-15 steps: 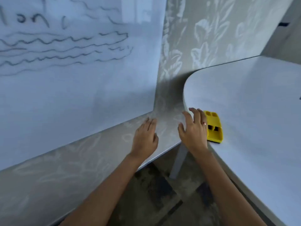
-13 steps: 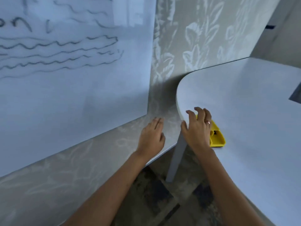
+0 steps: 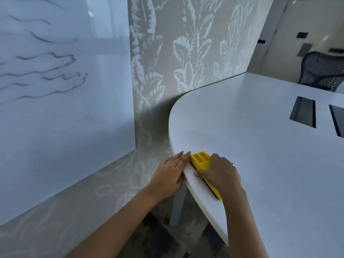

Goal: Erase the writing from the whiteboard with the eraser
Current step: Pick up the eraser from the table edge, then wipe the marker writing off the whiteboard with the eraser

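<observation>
**Now your hands meet at the eraser**

Your right hand [image 3: 219, 174] curls over the yellow eraser [image 3: 202, 162], thumb and fingers grasping it — it lies at the rounded edge of the white surface [image 3: 270, 155]. Your left hand [image 3: 170, 174] stays released, fingers straight, fingertips touching the eraser's far end at the surface edge. Wavy dark writing [image 3: 46, 77] marks the whiteboard [image 3: 65, 118] to your left, well apart from the eraser.
</observation>
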Action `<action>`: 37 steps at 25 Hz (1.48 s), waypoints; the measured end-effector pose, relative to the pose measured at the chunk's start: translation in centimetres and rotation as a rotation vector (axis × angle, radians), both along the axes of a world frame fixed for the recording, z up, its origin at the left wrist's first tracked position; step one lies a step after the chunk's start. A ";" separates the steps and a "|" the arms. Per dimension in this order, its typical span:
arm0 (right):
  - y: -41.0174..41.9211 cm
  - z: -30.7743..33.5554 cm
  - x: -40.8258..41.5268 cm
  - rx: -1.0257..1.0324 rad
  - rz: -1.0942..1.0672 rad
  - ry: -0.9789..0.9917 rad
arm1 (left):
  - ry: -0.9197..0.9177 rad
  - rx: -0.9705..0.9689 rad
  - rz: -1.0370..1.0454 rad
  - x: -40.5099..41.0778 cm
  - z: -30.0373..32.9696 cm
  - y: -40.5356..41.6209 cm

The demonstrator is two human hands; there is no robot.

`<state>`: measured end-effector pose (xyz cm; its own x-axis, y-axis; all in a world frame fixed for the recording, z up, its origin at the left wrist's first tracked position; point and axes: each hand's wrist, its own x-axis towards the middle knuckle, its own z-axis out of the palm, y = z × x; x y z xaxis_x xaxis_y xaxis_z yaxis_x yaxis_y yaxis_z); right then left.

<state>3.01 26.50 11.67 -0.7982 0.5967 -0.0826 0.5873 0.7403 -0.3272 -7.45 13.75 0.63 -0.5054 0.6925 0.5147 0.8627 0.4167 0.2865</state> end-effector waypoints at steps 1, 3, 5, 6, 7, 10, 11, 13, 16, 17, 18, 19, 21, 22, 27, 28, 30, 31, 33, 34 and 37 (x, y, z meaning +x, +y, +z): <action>0.2 -0.1 -0.2 0.004 -0.011 -0.006 | 0.015 -0.008 0.003 -0.1 -0.3 -0.2; 0.2 0.0 -0.8 0.009 -0.026 0.005 | 0.049 -0.044 -0.011 -0.5 -0.7 -0.6; -0.3 0.4 -1.7 0.017 -0.017 0.050 | 0.137 -0.089 0.005 -1.3 -0.9 -1.6; -0.7 0.6 -2.3 0.021 -0.010 0.094 | 0.200 -0.116 0.017 -1.7 -0.7 -2.3; -1.3 0.9 -3.0 0.024 0.003 0.142 | 0.256 -0.137 0.034 -2.1 -0.4 -3.2; -4.7 1.9 -5.5 0.018 0.090 0.365 | 0.371 -0.144 0.151 -3.4 1.2 -7.5; -6.0 2.3 -6.1 0.000 0.122 0.444 | 0.396 -0.118 0.195 -3.6 2.0 -9.0; -10.8 3.5 -8.5 -0.051 0.209 0.635 | 0.431 -0.058 0.326 -4.5 4.2 -14.5; -18.6 5.3 -10.7 -0.148 0.365 0.891 | 0.495 0.007 0.530 -4.9 7.6 -23.3; -21.8 6.0 -11.2 -0.191 0.420 0.953 | 0.524 0.034 0.606 -4.8 8.5 -26.9; -24.7 6.4 -11.7 -0.230 0.472 1.010 | 0.554 0.054 0.664 -4.7 9.4 -30.2; -27.4 6.9 -12.1 -0.272 0.525 1.057 | 0.575 0.068 0.722 -4.4 10.1 -33.3; -33.1 7.7 -12.5 -0.335 0.630 1.149 | 0.622 0.094 0.848 -3.3 11.3 -39.6; -36.1 7.9 -12.8 -0.358 0.685 1.200 | 0.648 0.103 0.914 -2.6 11.9 -43.0; -49.1 8.5 -13.6 -0.323 0.877 1.452 | 0.730 0.155 1.182 1.5 14.5 -57.9; -51.8 8.7 -13.6 -0.310 0.903 1.486 | 0.744 0.161 1.224 2.4 15.3 -60.9; -56.2 9.3 -13.6 -0.270 0.965 1.538 | 0.775 0.188 1.303 3.7 17.1 -65.9; -58.0 9.8 -13.5 -0.242 0.996 1.563 | 0.797 0.198 1.334 4.0 18.3 -68.1; -61.1 11.8 -13.5 -0.159 1.056 1.643 | 0.827 0.221 1.392 4.0 20.5 -71.5; -62.5 13.3 -13.6 -0.115 1.076 1.693 | 0.839 0.228 1.418 3.9 21.4 -72.8; -65.8 19.7 -14.2 0.017 1.074 1.815 | 0.882 0.194 1.469 3.0 22.7 -74.9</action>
<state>-11.14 -39.35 31.35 0.0927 -0.0495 0.9945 -0.8607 0.4982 0.1050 -4.47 -61.14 23.35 -0.1501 -0.1545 0.9765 -0.2659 0.9576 0.1106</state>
